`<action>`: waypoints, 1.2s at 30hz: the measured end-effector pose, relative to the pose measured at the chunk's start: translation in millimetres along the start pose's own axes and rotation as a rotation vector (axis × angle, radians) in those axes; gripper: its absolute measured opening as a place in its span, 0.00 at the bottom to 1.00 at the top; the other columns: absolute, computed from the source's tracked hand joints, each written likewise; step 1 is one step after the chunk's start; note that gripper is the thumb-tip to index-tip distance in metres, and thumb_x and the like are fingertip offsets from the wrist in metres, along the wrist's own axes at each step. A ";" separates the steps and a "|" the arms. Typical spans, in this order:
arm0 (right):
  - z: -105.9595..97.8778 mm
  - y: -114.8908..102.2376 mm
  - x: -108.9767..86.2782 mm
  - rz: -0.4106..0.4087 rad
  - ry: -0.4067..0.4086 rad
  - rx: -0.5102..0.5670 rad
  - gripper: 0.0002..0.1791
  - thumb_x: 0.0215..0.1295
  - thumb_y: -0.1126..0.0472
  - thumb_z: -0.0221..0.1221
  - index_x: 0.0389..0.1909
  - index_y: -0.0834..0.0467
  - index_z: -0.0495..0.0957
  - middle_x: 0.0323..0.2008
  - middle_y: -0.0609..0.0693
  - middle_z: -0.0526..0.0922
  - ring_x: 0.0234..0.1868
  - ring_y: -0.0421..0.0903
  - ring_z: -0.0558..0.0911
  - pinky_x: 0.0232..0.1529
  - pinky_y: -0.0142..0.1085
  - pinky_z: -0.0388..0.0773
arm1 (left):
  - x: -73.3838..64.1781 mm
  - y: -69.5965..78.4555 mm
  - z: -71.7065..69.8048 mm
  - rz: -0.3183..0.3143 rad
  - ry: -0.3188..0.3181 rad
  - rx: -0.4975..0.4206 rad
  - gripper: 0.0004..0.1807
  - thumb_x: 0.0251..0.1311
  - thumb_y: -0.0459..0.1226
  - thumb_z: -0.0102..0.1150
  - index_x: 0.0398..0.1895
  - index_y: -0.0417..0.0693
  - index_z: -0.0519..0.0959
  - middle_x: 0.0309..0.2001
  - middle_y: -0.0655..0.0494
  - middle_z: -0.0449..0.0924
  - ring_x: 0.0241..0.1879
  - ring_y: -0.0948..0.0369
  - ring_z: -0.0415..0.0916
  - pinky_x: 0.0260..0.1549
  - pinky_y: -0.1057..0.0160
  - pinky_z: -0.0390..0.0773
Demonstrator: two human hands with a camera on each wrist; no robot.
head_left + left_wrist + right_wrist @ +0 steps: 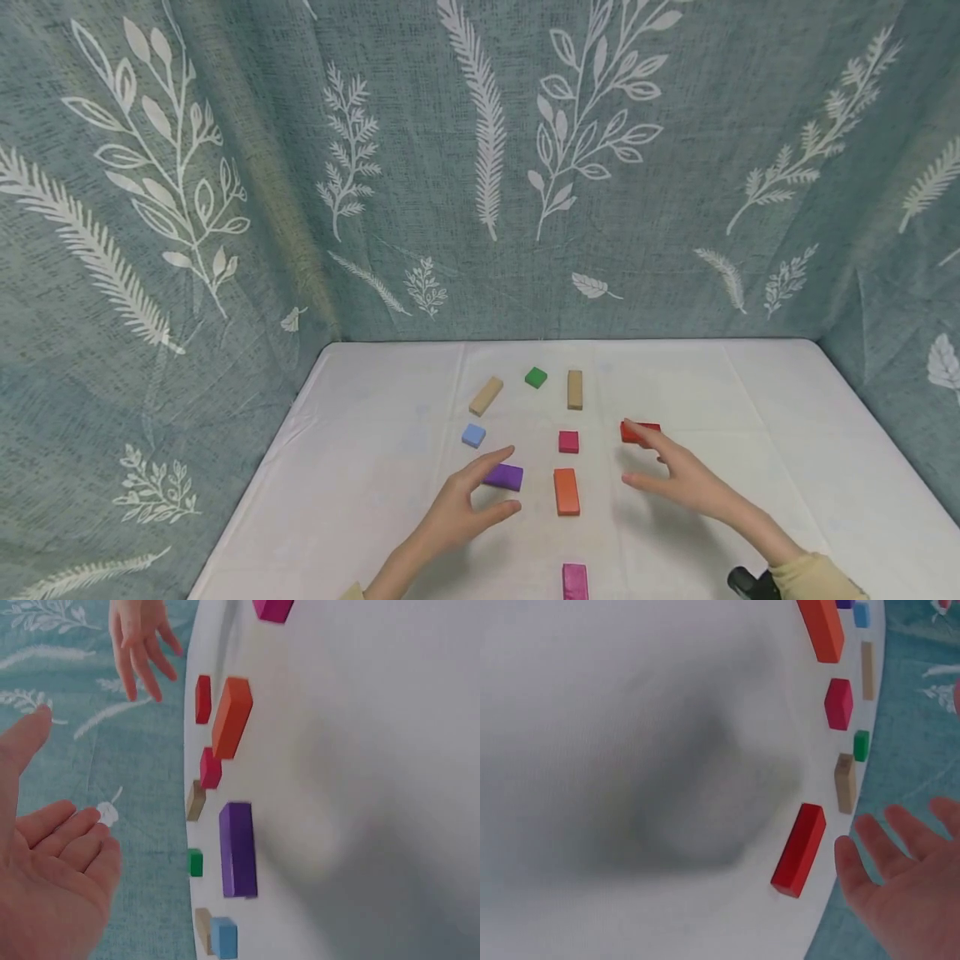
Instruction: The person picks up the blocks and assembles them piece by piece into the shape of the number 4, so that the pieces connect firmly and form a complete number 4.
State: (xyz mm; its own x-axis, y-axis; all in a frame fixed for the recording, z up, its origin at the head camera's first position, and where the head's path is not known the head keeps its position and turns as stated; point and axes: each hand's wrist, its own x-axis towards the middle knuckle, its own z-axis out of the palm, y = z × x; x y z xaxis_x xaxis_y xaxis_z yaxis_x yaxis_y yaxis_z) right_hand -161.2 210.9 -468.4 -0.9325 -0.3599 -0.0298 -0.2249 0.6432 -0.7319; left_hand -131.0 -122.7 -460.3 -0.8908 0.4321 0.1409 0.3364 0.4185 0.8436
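My left hand hovers over the table with thumb and fingers spread apart, nothing between them. Just beyond it lies a purple block, partly covered by the fingers in the head view. On the right, my right hand is likewise raised and holds nothing. Its fingertips overlap a red block in the head view, while the right wrist view shows that red block apart from the hand. Between the two hands lie an orange block and a crimson block.
Farther back are a light blue block, a green block, a tan block and a second tan block. A pink block lies near the front. Patterned curtain borders the white table.
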 end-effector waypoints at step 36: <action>59.3 -9.3 9.6 -0.027 -0.107 0.142 0.38 0.54 0.50 0.67 0.64 0.60 0.66 0.61 0.59 0.73 0.46 0.46 0.78 0.45 0.28 0.78 | -32.6 0.2 60.7 -0.117 -0.352 -0.243 0.32 0.58 0.45 0.63 0.63 0.41 0.69 0.61 0.45 0.73 0.62 0.65 0.70 0.59 0.67 0.75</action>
State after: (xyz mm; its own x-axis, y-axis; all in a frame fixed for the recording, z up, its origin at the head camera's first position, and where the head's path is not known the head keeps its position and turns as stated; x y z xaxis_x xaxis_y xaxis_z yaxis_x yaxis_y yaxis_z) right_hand -151.3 161.4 -502.2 -0.8897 -0.4501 -0.0758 -0.1999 0.5336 -0.8218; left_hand -83.4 -88.3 -496.2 -0.7461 0.6563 -0.1122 0.1203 0.2987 0.9467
